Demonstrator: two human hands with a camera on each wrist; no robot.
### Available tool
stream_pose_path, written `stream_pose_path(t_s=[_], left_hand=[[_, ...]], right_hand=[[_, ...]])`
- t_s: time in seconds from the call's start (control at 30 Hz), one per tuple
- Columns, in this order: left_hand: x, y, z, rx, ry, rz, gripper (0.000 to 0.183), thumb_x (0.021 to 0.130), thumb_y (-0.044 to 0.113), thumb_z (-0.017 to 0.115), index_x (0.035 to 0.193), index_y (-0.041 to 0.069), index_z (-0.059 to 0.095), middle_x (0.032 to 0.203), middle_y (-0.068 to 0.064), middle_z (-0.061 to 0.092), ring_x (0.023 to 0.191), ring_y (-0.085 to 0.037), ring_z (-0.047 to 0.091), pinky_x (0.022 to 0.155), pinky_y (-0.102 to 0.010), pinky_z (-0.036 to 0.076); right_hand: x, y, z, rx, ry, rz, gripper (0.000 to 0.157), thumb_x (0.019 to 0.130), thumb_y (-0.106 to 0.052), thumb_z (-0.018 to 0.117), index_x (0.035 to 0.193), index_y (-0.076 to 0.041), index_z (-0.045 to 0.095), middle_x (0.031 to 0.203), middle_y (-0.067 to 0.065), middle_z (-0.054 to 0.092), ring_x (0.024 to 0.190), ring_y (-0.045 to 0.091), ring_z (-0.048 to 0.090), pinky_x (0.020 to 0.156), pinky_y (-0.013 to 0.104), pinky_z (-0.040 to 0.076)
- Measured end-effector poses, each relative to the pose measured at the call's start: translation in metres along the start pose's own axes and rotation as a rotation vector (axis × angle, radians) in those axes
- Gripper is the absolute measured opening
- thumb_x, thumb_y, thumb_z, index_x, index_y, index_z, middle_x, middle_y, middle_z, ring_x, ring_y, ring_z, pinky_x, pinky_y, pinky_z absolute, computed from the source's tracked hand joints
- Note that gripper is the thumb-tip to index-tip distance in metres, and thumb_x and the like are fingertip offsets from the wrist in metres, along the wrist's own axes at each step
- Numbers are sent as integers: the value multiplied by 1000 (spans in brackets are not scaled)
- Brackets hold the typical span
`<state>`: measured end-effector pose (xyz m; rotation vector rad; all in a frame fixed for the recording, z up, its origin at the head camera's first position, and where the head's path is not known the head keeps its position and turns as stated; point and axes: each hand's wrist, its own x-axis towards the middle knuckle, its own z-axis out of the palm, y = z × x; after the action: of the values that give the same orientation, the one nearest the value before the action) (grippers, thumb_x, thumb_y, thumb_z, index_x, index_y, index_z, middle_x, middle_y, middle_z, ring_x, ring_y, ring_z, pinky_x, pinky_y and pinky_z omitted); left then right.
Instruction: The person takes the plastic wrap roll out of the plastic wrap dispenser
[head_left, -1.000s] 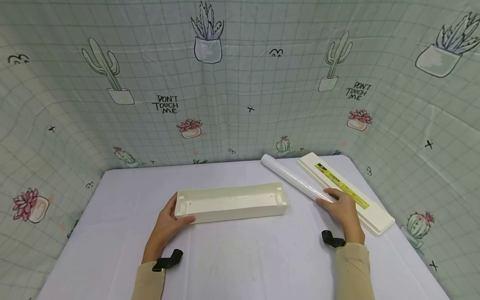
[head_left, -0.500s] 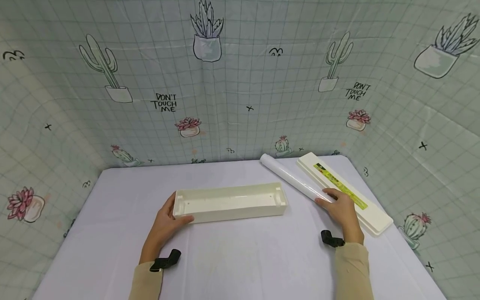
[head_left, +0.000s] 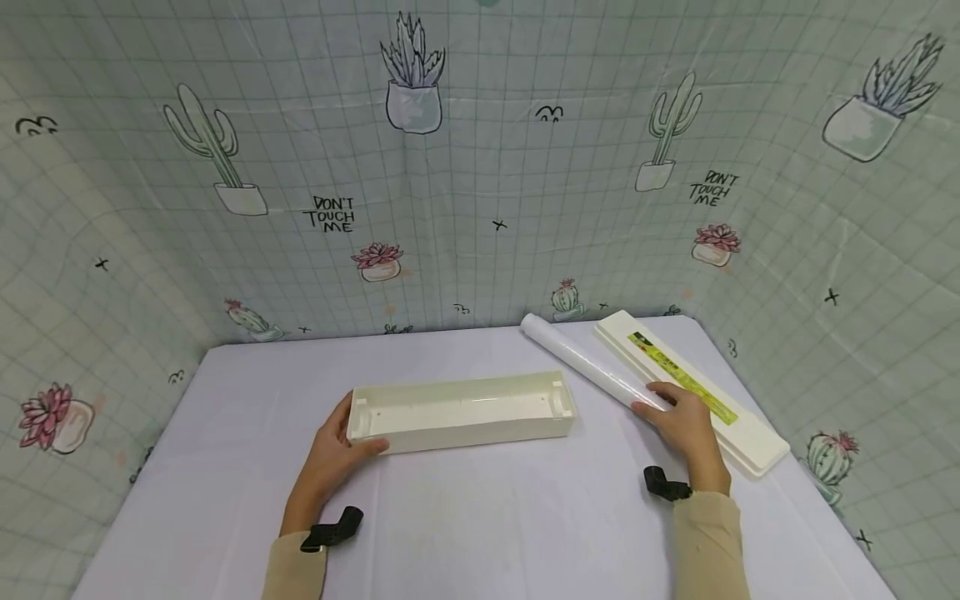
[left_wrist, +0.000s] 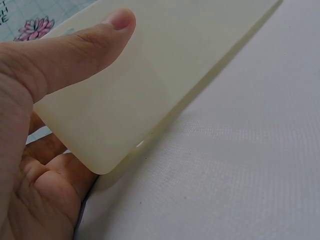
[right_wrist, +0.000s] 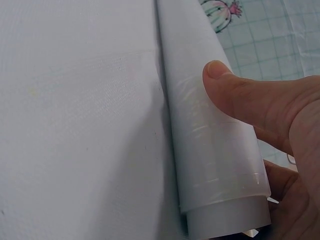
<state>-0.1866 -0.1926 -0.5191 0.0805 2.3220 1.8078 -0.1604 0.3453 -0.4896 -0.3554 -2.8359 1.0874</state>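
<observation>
A long cream plastic box (head_left: pixel 480 433), open at the top, lies across the middle of the table. My left hand (head_left: pixel 333 454) grips its left end, thumb (left_wrist: pixel 95 50) on the front wall and fingers behind the end. On the right, a roll of cling film (head_left: pixel 585 362) lies slantwise on the cloth. My right hand (head_left: pixel 684 421) holds the near end of this roll, its thumb (right_wrist: pixel 235 92) on top and the other fingers round the far side, partly hidden. In the right wrist view the tube's core (right_wrist: pixel 227 220) sticks out past the film.
A cream lid (head_left: pixel 750 437) with a yellow-green label (head_left: pixel 682 375) lies beyond the roll, close to the right hand. White cloth covers the table (head_left: pixel 480 525). A curtain (head_left: pixel 480 183) with cactus prints hangs behind and at both sides.
The head view has shifted slightly. Both hands keep their holds, and the box, roll and lid stay in place.
</observation>
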Motion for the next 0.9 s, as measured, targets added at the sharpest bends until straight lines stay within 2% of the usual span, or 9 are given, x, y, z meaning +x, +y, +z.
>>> stream_pose_path(t_s=[0.43, 0.7, 0.9], left_hand=[[-1, 0, 0, -25, 13, 33, 112, 84, 20, 87, 167, 15, 11, 170, -12, 25, 156, -30, 27, 97, -1, 35], [4, 3, 1, -32, 5, 66, 111, 85, 16, 86, 167, 14, 12, 169, -13, 25, 156, -31, 27, 98, -1, 35], [2, 4, 2, 5, -3, 42, 112, 85, 20, 86, 167, 17, 10, 170, -11, 25, 155, -30, 29, 104, -9, 36]], right_hand=[[4, -4, 1, 3, -12, 7, 62, 94, -38, 76, 140, 1, 59, 144, 29, 56, 138, 47, 47, 113, 60, 37], [4, -6, -2, -3, -34, 31, 63, 95, -38, 74, 142, 1, 57, 148, 29, 53, 138, 46, 46, 113, 61, 37], [6, -4, -1, -35, -51, -13, 61, 95, -35, 75, 140, 3, 58, 144, 31, 55, 136, 48, 48, 112, 60, 38]])
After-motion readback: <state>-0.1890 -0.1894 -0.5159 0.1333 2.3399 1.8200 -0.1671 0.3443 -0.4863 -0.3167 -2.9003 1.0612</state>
